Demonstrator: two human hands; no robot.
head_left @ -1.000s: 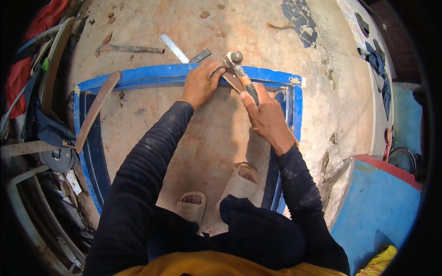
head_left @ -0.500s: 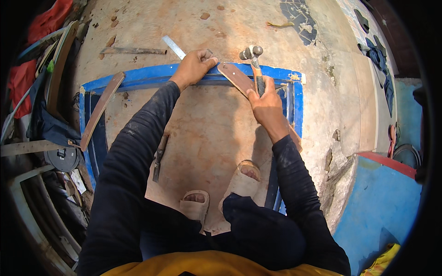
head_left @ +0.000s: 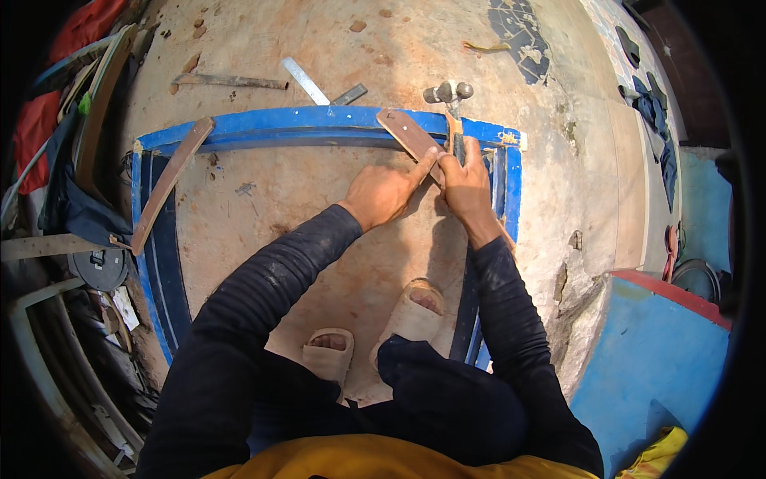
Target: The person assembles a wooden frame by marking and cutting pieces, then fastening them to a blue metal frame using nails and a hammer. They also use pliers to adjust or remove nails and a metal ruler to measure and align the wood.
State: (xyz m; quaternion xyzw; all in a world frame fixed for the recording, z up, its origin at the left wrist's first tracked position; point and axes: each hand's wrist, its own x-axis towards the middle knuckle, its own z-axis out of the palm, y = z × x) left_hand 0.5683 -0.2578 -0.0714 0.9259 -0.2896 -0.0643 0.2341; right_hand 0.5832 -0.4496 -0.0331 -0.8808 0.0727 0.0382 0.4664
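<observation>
- right hand (head_left: 467,188): fingers wrapped round the hammer (head_left: 455,125), its head just beyond them.
- left hand (head_left: 381,194): index finger stretched to the near strip (head_left: 411,137), others curled; cannot tell if gripping.
- near strip slants past both hands' fingertips, over the blue frame (head_left: 271,120).
- far strip (head_left: 171,185), well left of the fingers, already spans another corner.
- fixing looks part-done; firmness of either strip, cannot tell.

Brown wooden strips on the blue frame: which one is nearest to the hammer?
The right strip, beside the ball-peen hammer gripped in the right hand. The left strip, far from it, lies across the far-left corner of the blue frame.
</observation>
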